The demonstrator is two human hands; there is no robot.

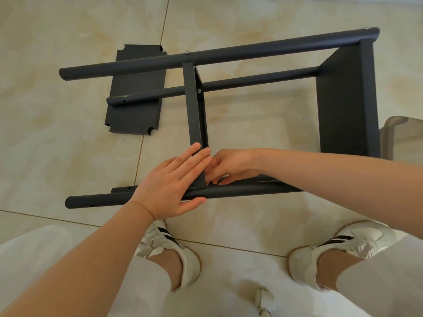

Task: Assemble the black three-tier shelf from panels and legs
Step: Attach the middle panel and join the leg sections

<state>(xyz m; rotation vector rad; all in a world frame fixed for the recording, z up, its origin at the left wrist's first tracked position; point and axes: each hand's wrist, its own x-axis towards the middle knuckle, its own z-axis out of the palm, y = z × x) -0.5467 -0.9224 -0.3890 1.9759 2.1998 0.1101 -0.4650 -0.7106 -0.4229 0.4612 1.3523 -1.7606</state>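
The black shelf frame lies on its side on the tiled floor. Its far leg (229,53) and near leg (240,191) run left to right. An end panel (348,99) stands fixed at the right. A middle panel (194,110) stands between the legs. My left hand (169,184) lies flat, fingers straight, against the middle panel's near end and the near leg. My right hand (226,168) has its fingers curled at the joint of panel and near leg; what they pinch is hidden. A loose third panel (135,110) lies flat on the floor at the left.
My two white shoes (174,252) stand close to the near leg. A translucent plastic container (402,136) sits at the right edge behind the end panel. A small white object (265,300) lies on the floor between my feet.
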